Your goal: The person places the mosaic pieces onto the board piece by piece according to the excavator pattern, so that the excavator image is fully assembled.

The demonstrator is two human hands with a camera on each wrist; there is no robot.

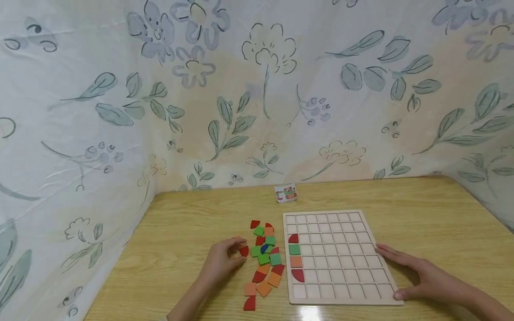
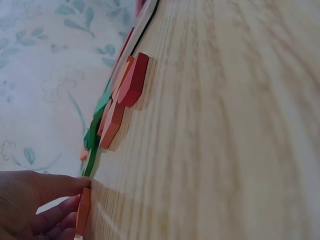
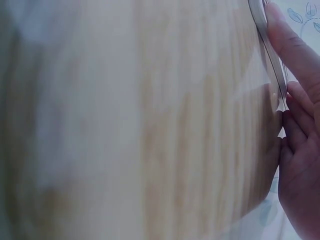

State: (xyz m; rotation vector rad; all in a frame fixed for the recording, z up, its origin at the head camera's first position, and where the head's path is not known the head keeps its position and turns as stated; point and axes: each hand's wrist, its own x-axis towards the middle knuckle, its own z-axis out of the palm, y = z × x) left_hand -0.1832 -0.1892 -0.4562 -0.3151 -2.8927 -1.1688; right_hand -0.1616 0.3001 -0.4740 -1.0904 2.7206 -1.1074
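Observation:
My left hand (image 1: 221,259) is at the left side of a loose heap of coloured pieces, its thumb and fingers pinching a red quarter-circle piece (image 1: 244,251). In the left wrist view, the thumb lies along the piece's upper end, close over the table. A pale wooden grid board (image 1: 333,254) lies right of the heap. Its left column holds a red quarter-circle, a green square (image 1: 294,249), an orange square (image 1: 296,261) and another red quarter-circle (image 1: 298,275). My right hand (image 1: 427,276) rests against the board's right side, fingers extended along the edge and thumb at the near corner.
Several red, green and orange pieces, some overlapping, spread between my left hand and the board, with a blue piece (image 1: 264,249) among them. Behind stands a small pattern card (image 1: 285,193). A floral cloth (image 1: 265,89) hangs behind the wooden table (image 1: 180,214).

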